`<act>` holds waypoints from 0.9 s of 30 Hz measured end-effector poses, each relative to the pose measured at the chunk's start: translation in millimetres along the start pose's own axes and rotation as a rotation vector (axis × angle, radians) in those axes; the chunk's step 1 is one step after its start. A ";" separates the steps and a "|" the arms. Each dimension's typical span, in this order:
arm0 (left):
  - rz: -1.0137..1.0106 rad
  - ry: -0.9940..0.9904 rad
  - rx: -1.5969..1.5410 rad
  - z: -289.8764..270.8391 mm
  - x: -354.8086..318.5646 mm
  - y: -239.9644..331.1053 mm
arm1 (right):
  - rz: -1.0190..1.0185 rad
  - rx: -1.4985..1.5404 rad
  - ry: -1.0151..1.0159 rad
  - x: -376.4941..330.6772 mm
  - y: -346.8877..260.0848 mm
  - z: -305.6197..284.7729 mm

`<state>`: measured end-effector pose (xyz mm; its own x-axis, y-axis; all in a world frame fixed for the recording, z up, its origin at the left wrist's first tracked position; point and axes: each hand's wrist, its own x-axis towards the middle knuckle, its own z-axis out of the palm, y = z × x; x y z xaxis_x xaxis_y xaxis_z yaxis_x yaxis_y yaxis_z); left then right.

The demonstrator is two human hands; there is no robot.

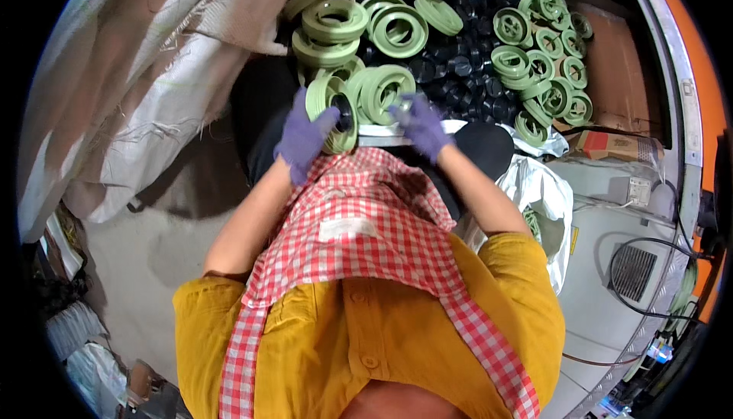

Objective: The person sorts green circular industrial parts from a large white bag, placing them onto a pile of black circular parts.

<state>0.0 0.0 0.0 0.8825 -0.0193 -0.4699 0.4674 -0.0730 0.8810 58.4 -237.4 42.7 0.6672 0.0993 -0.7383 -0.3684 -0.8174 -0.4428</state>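
Observation:
Both my hands wear purple gloves. My left hand is closed on a light green plastic ring standing tilted on its edge, its thumb at a round black cap set in the ring's opening. My right hand has its fingers bent together beside a group of upright green rings; a small shiny thing at the fingertips is too blurred to name. More green rings lie stacked just beyond my hands, next to a heap of black caps.
Green spoked rings are piled at the right, before a cardboard box. A white woven sack hangs at the left. By my right elbow stands a white plastic bag, next to a grey machine panel with a black cable.

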 end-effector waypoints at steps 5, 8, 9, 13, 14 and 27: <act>0.408 0.270 1.198 -50.3 79.8 92.4 | 0.084 -0.603 0.423 169.0 -0.2 -38.0; 0.645 0.358 1.050 -50.8 126.9 110.1 | -0.017 -0.044 0.541 198.6 18.9 -28.2; 0.780 0.394 1.038 -54.4 151.1 116.3 | 0.062 -0.064 0.506 191.7 7.8 -33.1; 0.421 0.222 1.264 -57.5 217.4 154.8 | 0.090 -0.055 0.721 171.8 -5.6 -52.0; 0.344 0.045 1.418 -56.1 226.2 154.4 | 0.072 -0.033 0.814 164.8 -8.8 -55.3; 0.397 -0.156 0.046 -32.7 120.2 138.8 | -0.840 0.523 1.042 81.1 -93.8 -34.1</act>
<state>172.7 20.1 67.6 0.9736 -0.2049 -0.1007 0.0872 -0.0740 0.9934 169.1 -171.9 41.7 0.8793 -0.2014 0.4315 0.3263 -0.4052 -0.8540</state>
